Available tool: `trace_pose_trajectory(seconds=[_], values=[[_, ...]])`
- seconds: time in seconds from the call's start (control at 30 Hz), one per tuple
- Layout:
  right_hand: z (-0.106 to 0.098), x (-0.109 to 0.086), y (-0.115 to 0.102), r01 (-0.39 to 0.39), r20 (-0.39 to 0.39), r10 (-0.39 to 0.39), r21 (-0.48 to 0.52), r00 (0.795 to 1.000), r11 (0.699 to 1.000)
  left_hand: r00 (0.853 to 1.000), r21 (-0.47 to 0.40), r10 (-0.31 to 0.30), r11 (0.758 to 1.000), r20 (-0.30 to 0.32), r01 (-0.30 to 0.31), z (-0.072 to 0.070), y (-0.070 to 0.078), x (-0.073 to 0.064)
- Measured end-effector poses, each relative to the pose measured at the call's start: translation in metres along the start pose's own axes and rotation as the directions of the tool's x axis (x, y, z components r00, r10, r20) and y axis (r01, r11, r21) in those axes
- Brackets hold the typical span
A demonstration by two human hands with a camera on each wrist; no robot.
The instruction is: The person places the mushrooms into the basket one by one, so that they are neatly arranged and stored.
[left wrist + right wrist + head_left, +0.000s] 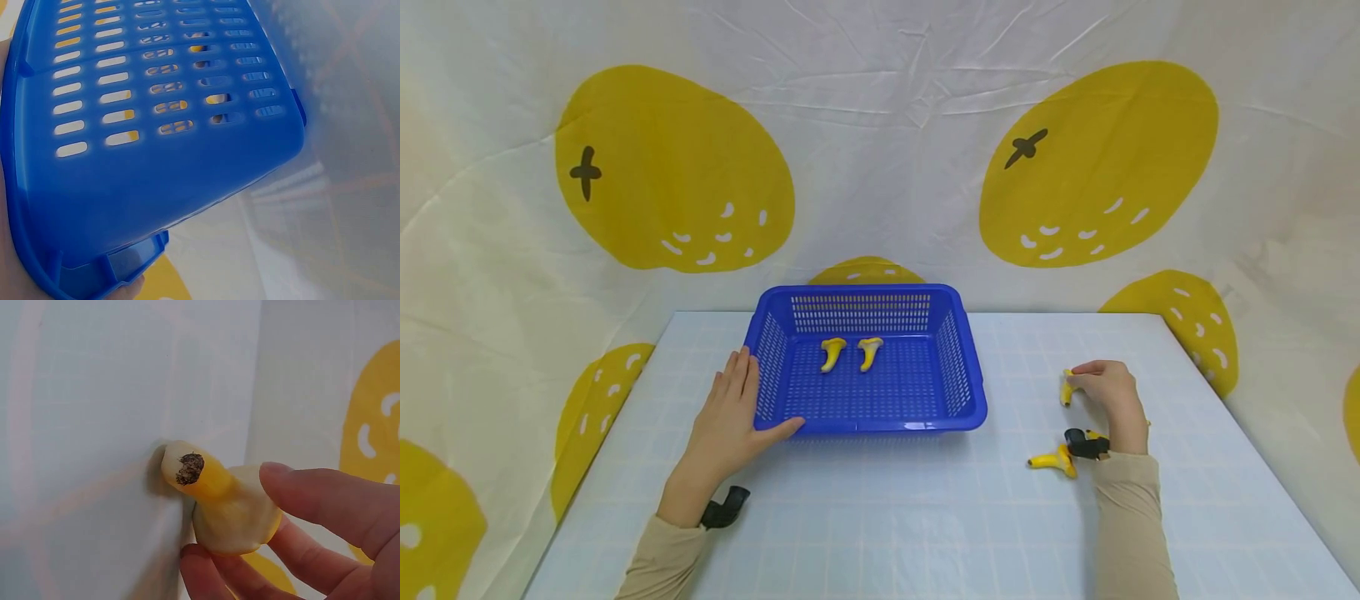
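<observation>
Where the right side of the head view shows the right hand (pixel 1108 390), a yellow mushroom (pixel 1066 390) sits pinched by its pale cap, thumb on one side and fingertips on the other, its dark-tipped stem pointing down and left just over or on the table (pixel 880 517); which of these, I cannot tell. It is probably light and firm, perhaps slightly slick where glossy, with little to crush; the flared cap gives the surest hold, since the narrow, rounded stem might roll. Lower down, another mushroom (pixel 1054 461) lies beside that wrist's black mount (pixel 1086 443), and more yellow shows behind it, too hidden to name. At centre frame stands the blue basket (pixel 887 427), stiff-walled and likely light, two mushrooms (pixel 832 354) (pixel 870 354) side by side inside. Left of it, the left hand (pixel 730 417) rests its nearly straight fingers along the rim, thumb stretched out at the near corner, no mushroom in it. Behind hangs a cloth (pixel 880 167) printed with big yellow fruit.
</observation>
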State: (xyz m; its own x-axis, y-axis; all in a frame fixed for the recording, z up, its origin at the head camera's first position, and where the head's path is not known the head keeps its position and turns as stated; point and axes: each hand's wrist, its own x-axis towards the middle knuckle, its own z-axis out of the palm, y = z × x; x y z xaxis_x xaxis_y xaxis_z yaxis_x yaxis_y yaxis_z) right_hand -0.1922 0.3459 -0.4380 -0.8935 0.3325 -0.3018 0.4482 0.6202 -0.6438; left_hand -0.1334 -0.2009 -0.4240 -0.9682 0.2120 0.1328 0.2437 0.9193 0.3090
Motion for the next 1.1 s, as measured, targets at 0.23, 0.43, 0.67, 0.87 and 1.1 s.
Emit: trace_pose_trajectory(seconds=[0.23, 0.43, 0.67, 0.87, 1.1], values=[[0.002, 0.0, 0.002, 0.036, -0.03, -0.036, -0.007, 0.999, 0.999, 1.0, 0.005, 0.01, 1.0, -0.012, -0.01, 0.001, -0.001, 0.0], [0.002, -0.003, -0.002, -0.001, -0.038, 0.002, 0.04, 0.999, 0.999, 1.0, 0.011, 0.019, 1.0, -0.022, -0.019, 0.003, -0.002, 0.0], [-0.001, -0.006, -0.005, -0.004, -0.057, 0.006, 0.03, 0.998, 1.0, 1.0, 0.01, 0.016, 1.0, -0.021, -0.015, 0.002, -0.002, 0.0], [-0.005, -0.009, -0.007, 0.003, -0.058, 0.0, 0.037, 0.998, 0.999, 1.0, 0.009, 0.012, 1.0, -0.015, -0.011, 0.001, -0.002, 0.0], [-0.011, -0.015, -0.012, 0.015, -0.064, -0.011, 0.062, 0.998, 0.998, 1.0, 0.014, 0.007, 1.0, -0.017, -0.007, 0.002, -0.001, 0.0]])
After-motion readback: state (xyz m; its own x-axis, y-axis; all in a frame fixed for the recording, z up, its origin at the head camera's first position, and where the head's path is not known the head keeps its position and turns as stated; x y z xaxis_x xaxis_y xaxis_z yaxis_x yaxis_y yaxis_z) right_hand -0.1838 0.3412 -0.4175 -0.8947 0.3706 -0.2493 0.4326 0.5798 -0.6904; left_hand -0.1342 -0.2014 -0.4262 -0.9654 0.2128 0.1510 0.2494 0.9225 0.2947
